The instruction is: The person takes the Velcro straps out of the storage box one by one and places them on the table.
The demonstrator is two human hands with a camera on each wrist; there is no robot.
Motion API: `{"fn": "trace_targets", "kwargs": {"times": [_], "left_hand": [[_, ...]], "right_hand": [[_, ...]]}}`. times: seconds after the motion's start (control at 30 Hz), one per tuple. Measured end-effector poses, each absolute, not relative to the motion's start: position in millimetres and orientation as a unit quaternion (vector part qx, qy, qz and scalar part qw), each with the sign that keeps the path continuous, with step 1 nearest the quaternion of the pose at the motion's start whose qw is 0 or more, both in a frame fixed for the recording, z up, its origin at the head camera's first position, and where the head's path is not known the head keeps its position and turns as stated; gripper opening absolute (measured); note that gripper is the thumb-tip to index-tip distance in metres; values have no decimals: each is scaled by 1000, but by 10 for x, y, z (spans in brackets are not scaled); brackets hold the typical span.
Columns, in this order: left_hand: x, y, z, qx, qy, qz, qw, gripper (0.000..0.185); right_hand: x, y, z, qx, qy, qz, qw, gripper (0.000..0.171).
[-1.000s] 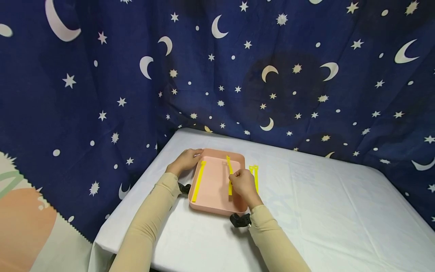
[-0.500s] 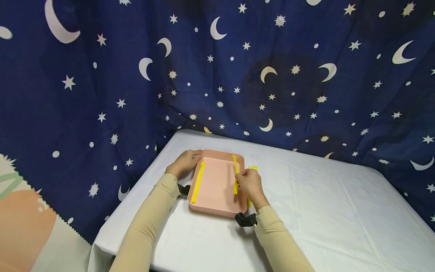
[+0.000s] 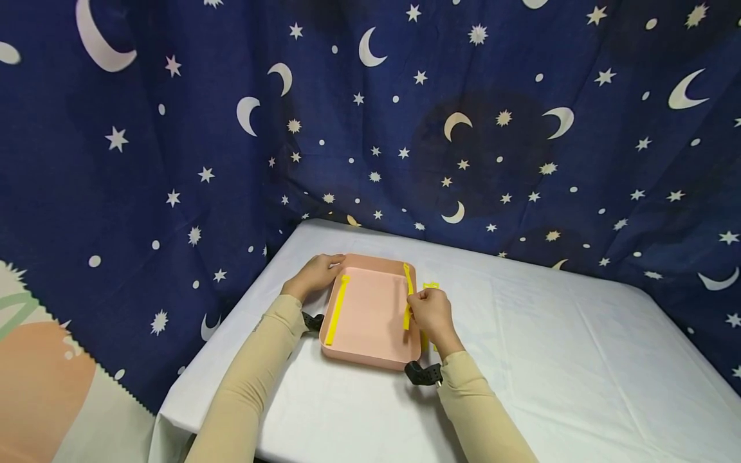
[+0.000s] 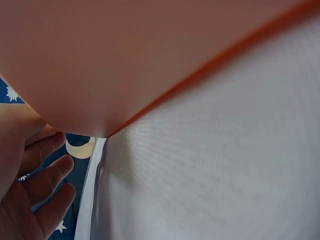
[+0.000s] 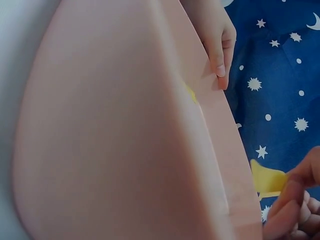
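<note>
Progress so far: one yellow strip (image 3: 337,310) already lies along the left inside wall of the pink tray (image 3: 370,350). Your right hand (image 3: 431,313) pinches a second yellow strip (image 3: 408,302) between curled fingers, holding it at the tray's right wall, apparently not yet let go. Your left hand (image 3: 315,275) rests on the tray's far left corner, fingers laid fairly straight over the rim. More yellow strips (image 3: 430,286) wait on the white worktop (image 3: 550,360), just right of the tray, partly hidden behind your right hand, so some appear left to move.
</note>
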State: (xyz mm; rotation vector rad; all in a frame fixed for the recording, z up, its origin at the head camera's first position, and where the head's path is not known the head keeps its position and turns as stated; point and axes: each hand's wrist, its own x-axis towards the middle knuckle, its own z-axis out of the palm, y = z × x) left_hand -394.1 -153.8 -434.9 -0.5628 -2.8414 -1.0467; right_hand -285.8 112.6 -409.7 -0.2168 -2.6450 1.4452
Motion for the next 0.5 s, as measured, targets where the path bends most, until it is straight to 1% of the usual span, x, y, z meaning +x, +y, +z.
{"fn": "trace_targets", "kwargs": {"times": [0.2, 0.5], "left_hand": [[-3962, -1556, -4367, -184, -925, -331, 31, 44], [-3948, -1541, -4349, -190, -924, -331, 35, 44]], "right_hand": [[-2866, 1180, -4111, -84, -872, 479, 46, 22], [-2837, 1296, -4078, -98, -862, 494, 62, 18]]}}
